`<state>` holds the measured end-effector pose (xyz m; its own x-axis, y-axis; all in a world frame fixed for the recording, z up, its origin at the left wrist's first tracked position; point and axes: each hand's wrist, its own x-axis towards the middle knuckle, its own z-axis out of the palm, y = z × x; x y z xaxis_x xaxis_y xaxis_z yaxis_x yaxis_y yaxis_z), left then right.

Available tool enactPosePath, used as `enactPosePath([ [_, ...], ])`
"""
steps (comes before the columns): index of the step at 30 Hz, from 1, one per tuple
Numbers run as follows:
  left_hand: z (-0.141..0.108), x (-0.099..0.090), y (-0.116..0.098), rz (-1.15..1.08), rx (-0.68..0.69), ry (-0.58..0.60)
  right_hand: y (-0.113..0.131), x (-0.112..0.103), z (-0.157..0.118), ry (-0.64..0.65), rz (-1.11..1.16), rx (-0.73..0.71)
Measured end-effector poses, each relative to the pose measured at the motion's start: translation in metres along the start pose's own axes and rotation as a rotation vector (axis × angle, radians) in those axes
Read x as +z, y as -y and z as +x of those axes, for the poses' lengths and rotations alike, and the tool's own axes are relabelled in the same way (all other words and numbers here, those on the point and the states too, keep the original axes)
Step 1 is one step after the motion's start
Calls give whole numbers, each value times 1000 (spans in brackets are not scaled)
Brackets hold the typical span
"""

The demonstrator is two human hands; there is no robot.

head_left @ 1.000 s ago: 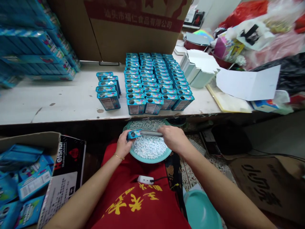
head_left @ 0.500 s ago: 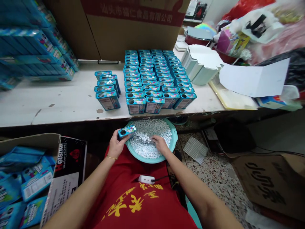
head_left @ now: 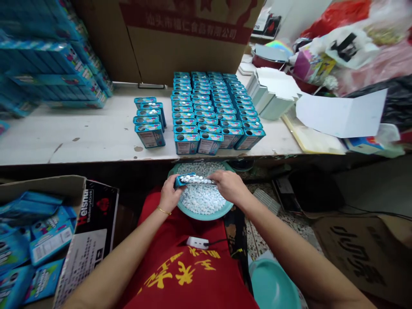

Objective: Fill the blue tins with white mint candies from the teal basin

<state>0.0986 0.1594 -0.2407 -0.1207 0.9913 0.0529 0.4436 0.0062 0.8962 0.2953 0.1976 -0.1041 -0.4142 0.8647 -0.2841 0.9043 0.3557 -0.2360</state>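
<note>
A teal basin [head_left: 222,211] full of small white candies [head_left: 202,198] sits below the table edge. Over its left side my left hand [head_left: 170,194] holds a small blue tin [head_left: 179,182], its top tilted toward the right. My right hand [head_left: 227,183] pinches a scoop, mostly hidden under a heap of white candies [head_left: 197,179] that reaches the tin's opening. Rows of blue tins [head_left: 210,142] stand upright on the table, and a shorter row of tins [head_left: 150,136] stands to their left.
Stacked blue packs [head_left: 64,79] fill the white table's [head_left: 93,137] left end. White folded cartons [head_left: 273,92] and plastic bags [head_left: 350,47] lie right. An open box [head_left: 82,193] of blue packets is lower left; a teal lid-like dish [head_left: 273,285] sits lower right.
My right hand has lifted from the candies in the basin, bringing the loaded scoop up to the tin. The tin in my left hand has shifted slightly right. The view has moved a little.
</note>
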Motion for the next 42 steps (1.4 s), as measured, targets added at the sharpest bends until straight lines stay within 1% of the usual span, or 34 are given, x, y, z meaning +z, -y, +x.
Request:
enactPosePath([
  [3,-3,2,-1,10,36,-8,26,-18,1,92,-213,-15],
  [5,-4,2,-2,10,47,-12,40,-26,1,113,-285,-34],
  [7,-6,0,-1,3,55,-21,46,-32,-2,115,-323,-44],
  [9,-7,-3,0,0,66,-33,41,-37,-7,104,-330,-32],
  [12,-8,-10,0,19,122,-52,16,-35,-17,58,-309,57],
  [14,-8,-15,-1,36,178,-61,-6,-26,-24,28,-288,133],
  [16,-8,-19,-2,48,227,-61,-25,-11,-29,16,-256,181],
  [18,-6,-22,-2,64,245,-50,-36,6,-32,13,-205,197],
  [19,-5,-22,-2,64,230,-43,-40,15,-33,7,-174,200],
  [21,-3,-21,-2,6,135,-44,-43,29,-34,-25,-111,205],
  [23,-2,-20,0,-123,22,-32,-45,38,-35,-67,-70,212],
  [25,0,-17,1,-251,-34,3,-49,44,-36,-80,-79,224],
  [27,3,-13,3,-302,-35,45,-55,50,-38,-32,-151,247],
  [30,7,-3,4,-269,-43,79,-64,67,-38,91,-248,264],
  [32,8,5,4,-237,-43,139,-65,87,-33,136,-191,285],
  [35,4,13,2,-234,-52,227,-55,119,-17,133,-11,336],
  [37,-3,13,0,-249,-62,225,-48,135,-4,119,66,343],
  [39,-9,8,-1,-272,-64,190,-46,141,5,112,114,330],
  [40,-11,4,-1,-281,-59,166,-48,139,6,112,136,319],
  [42,-12,-7,1,-281,-51,119,-57,128,2,100,208,281],
])
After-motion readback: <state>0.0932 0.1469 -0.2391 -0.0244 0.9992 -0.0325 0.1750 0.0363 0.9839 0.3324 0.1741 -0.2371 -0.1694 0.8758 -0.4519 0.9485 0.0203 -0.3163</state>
